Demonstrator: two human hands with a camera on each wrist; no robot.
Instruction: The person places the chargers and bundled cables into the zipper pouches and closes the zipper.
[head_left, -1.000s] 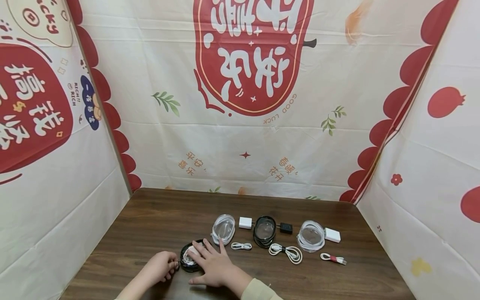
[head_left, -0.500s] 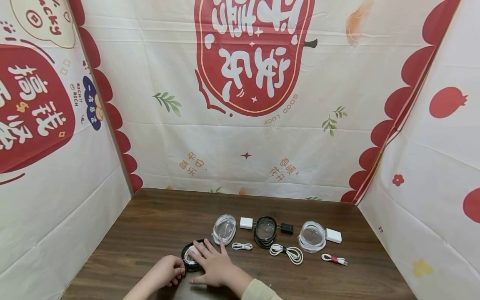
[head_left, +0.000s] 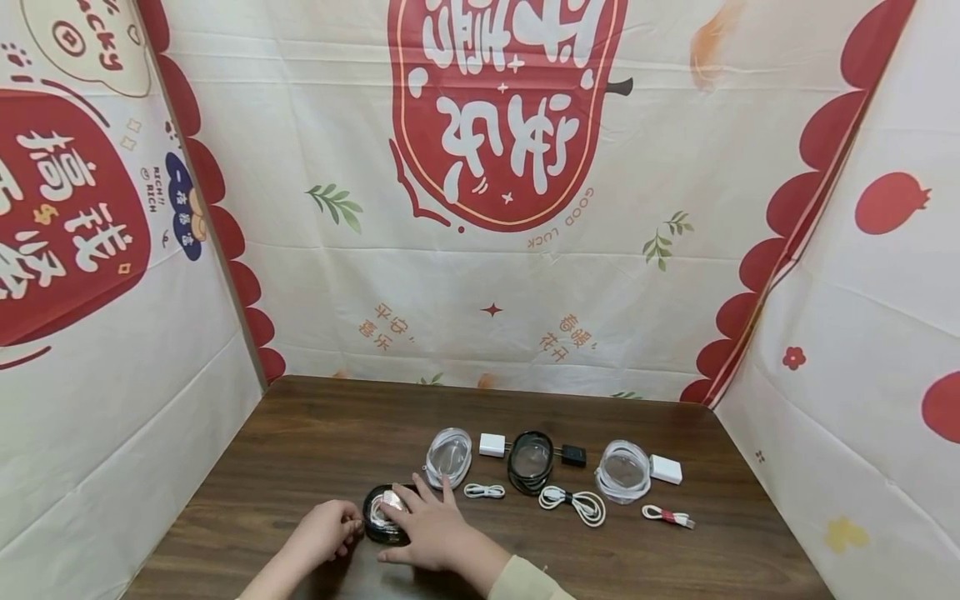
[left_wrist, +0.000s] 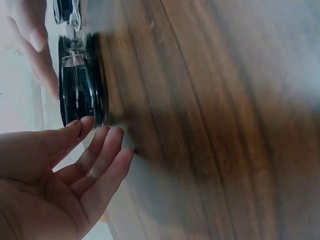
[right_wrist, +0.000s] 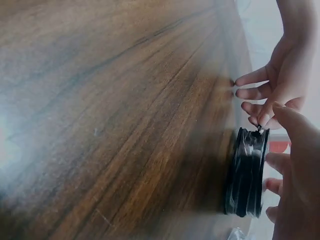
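Note:
A round clear pouch with black edging lies on the table near its front. Something white shows inside it through the clear top. At the pouch's left edge, my left hand pinches a small zipper pull between thumb and forefinger, the other fingers loosely bent. My right hand rests on top of the pouch with fingers spread, covering its right part. From the side, the right wrist view shows the pouch as a thick disc, with the left hand at its end.
Behind stand clear pouches with white, black and white edging. Beside them lie white chargers, a black charger and coiled white cables on the wooden table.
My left hand moved a little right along the pouch's edge, then slightly back left and away. My right hand has stayed on the pouch, shifting barely.

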